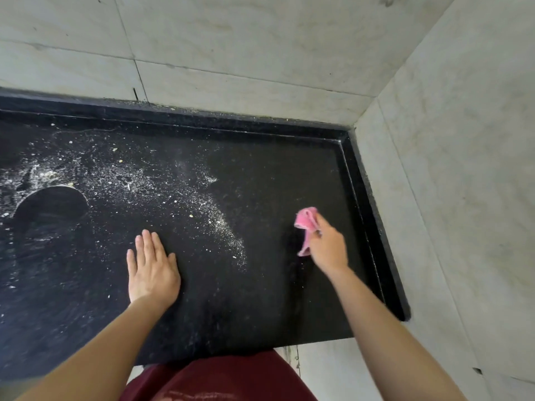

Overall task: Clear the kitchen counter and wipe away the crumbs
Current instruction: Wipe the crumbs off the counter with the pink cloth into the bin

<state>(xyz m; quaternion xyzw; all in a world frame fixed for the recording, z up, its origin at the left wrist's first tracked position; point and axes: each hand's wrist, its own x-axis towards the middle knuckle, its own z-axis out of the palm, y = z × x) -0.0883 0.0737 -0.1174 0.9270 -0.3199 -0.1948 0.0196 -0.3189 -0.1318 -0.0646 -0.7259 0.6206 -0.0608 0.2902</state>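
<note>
While in right hand (328, 247), pink cloth (306, 219)

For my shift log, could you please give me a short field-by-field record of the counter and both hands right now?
counter: black, set in a corner of pale tiled walls
crumbs: scattered over the left and middle
round patch: crumb-free circle at far left
left hand: flat on the counter, fingers straight
right hand: grips a pink cloth, right of the crumbs
right part: looks mostly free of crumbs
wiping: not finished
</note>
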